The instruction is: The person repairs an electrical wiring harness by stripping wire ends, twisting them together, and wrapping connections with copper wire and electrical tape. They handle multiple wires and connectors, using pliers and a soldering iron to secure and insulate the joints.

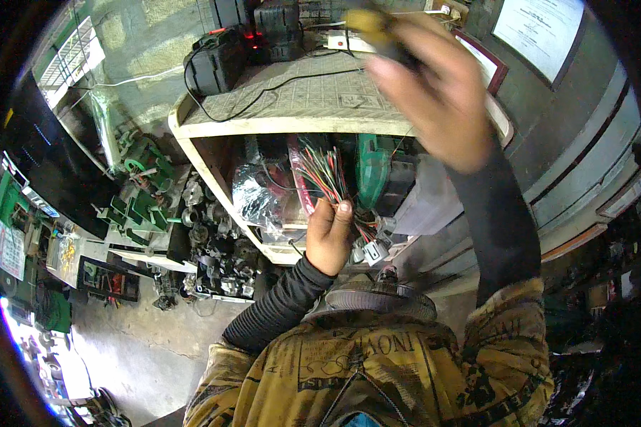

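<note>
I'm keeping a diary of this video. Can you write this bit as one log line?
left hand: grips wire bundle | right hand: raised, holds dark yellow-tipped tool | behind: cluttered shelf

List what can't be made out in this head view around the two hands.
- Right hand: motion-blurred; the dark, yellow-tipped tool it grips cannot be identified.
- Left hand: seen from the back, so its grip on the wire bundle is hidden.
- Shelf interior: shadowed, crowded behind the wires.
- Framed paper: cut by the top edge.
</note>
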`<act>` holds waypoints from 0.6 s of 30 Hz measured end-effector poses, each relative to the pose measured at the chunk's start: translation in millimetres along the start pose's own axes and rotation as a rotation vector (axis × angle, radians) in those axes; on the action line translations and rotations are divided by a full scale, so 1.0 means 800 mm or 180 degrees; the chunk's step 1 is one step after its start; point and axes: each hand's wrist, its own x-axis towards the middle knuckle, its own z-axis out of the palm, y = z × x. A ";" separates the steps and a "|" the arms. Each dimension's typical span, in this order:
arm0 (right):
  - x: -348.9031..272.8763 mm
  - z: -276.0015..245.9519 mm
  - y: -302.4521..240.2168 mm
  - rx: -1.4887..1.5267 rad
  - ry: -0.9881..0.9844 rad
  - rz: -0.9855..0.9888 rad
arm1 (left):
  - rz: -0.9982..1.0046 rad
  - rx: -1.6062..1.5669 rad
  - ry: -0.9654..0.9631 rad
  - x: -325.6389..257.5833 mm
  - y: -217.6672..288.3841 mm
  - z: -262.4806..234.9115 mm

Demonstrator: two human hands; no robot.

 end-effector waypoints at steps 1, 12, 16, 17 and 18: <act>-0.036 -0.016 -0.028 0.0535 0.0220 0.0755 | 0.0068 0.0120 -0.0015 0.002 0.004 0.001; -0.263 -0.029 -0.122 0.2954 -0.0121 0.3741 | 0.0546 0.1418 -0.0462 0.026 0.018 0.014; -0.271 -0.027 -0.131 0.3407 0.0121 0.3945 | 0.0447 0.1611 -0.0690 0.020 0.031 0.027; -0.271 -0.029 -0.131 0.3407 0.0103 0.3905 | 0.0682 0.1805 -0.0747 0.019 0.035 0.030; -0.270 -0.029 -0.130 0.3407 0.0083 0.3871 | 0.0778 0.1925 -0.0795 0.018 0.039 0.033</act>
